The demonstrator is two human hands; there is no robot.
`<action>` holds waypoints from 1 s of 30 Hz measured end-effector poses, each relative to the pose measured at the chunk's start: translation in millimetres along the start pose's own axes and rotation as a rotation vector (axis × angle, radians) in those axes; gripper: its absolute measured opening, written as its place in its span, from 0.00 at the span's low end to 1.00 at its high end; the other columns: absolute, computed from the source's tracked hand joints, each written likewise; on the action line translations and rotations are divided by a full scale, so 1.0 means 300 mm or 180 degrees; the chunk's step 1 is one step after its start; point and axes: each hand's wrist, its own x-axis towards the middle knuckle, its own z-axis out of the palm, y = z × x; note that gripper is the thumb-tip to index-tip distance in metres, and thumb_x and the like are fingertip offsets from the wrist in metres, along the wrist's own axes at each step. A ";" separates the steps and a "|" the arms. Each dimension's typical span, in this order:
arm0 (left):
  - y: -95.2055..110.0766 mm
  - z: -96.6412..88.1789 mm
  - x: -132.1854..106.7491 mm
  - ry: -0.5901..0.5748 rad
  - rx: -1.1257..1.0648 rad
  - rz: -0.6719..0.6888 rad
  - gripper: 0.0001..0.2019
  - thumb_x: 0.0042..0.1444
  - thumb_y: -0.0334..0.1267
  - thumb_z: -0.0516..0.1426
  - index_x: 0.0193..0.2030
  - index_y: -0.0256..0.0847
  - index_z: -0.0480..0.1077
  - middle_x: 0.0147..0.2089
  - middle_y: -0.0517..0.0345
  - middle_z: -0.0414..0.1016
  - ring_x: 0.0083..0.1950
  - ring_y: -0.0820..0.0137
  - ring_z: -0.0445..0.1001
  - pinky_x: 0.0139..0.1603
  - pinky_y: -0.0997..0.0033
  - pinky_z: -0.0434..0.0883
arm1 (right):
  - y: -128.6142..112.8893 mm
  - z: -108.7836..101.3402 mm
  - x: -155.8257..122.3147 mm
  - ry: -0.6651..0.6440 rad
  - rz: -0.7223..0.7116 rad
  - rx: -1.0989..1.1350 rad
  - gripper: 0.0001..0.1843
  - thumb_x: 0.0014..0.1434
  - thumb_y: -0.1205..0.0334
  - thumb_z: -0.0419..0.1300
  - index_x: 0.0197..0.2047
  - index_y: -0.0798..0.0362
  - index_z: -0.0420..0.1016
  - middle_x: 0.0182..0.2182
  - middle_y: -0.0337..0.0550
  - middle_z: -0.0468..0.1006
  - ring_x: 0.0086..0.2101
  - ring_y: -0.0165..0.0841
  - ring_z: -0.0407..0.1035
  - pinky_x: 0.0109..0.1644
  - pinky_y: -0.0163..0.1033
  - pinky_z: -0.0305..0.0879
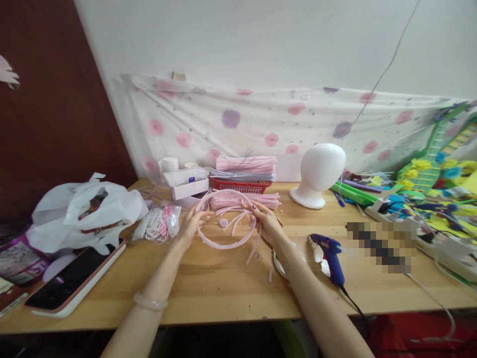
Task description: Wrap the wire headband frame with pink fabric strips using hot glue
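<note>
Between my hands is a pale pink hoop [225, 246], tilted up a little above the wooden table. My left hand [191, 226] grips its left side, fingers bent over the rim. On the right side, my right hand [265, 221] pinches the rim near the upper right, where a loose pink strip [254, 251] hangs down. Through the hoop I see cut pink strips [238, 221] and a small pale round piece [223, 223]. Just behind lies a bundle of pink pipe cleaners [266, 200].
A red basket [242, 187] stands behind under more pipe cleaners [246, 163]. Right of it is a white foam head [322, 169]. A blue glue gun [331, 256] lies by my right forearm. On the left are a phone [74, 281], a plastic bag [89, 209] and bagged beads [160, 221].
</note>
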 end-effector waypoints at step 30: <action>0.058 -0.035 -0.001 -0.0511 0.0972 -0.0136 0.35 0.54 0.40 0.56 0.71 0.45 0.62 0.33 0.51 0.85 0.28 0.58 0.83 0.27 0.67 0.74 | 0.020 0.005 0.002 0.0387 0.0499 -0.0948 0.20 0.67 0.54 0.61 0.58 0.54 0.71 0.54 0.49 0.75 0.48 0.40 0.74 0.51 0.51 0.74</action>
